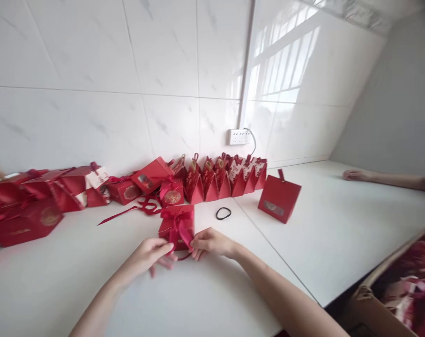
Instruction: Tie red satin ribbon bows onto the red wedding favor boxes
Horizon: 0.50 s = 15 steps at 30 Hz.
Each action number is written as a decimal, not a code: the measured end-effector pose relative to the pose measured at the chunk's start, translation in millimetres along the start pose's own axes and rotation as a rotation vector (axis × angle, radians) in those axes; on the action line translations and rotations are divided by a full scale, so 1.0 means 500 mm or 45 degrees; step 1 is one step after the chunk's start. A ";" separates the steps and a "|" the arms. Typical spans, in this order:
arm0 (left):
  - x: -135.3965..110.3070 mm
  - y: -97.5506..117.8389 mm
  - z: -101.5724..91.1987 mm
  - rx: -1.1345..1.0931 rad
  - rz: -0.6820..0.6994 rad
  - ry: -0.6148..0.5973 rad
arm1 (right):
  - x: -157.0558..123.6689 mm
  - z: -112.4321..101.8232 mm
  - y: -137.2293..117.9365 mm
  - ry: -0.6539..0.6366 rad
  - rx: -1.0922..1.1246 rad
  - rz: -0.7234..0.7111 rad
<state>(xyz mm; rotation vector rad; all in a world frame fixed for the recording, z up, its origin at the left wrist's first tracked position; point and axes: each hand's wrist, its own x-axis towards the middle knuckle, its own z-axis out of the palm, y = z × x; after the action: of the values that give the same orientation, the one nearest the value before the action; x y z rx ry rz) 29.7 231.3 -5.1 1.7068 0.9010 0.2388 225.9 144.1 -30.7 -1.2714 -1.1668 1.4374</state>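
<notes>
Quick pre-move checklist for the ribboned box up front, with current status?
1. Left hand on the ribbon bow: ok, pinching its left tail; some fingers blurred.
2. Right hand on the bow: ok, pinching its right tail.
3. Bow tightness on the red box: cannot tell.
4. Black band apart from both hands: ok, lying beyond the right hand.
5. Area just behind the box clear: not ok, loose red ribbon lies behind-left.
6. Other person's hand away: ok, far right.

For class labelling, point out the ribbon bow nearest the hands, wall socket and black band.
Ribbon bow (177, 219), head view: knot.
Wall socket (239, 136), head view: faceplate.
Black band (221, 219), head view: near edge.
</notes>
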 end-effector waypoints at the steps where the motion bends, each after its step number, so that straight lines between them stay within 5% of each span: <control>1: 0.007 -0.005 -0.003 0.024 0.025 0.016 | 0.002 0.000 0.000 0.007 -0.005 0.005; 15: 0.029 -0.036 0.001 0.045 0.023 0.141 | 0.025 0.010 0.017 0.091 0.008 0.001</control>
<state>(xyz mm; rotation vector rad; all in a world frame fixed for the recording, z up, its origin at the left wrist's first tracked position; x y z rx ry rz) 32.1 241.8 -25.4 1.7488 0.9769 0.3338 219.5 154.1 -41.2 -1.3086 -1.1137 1.3843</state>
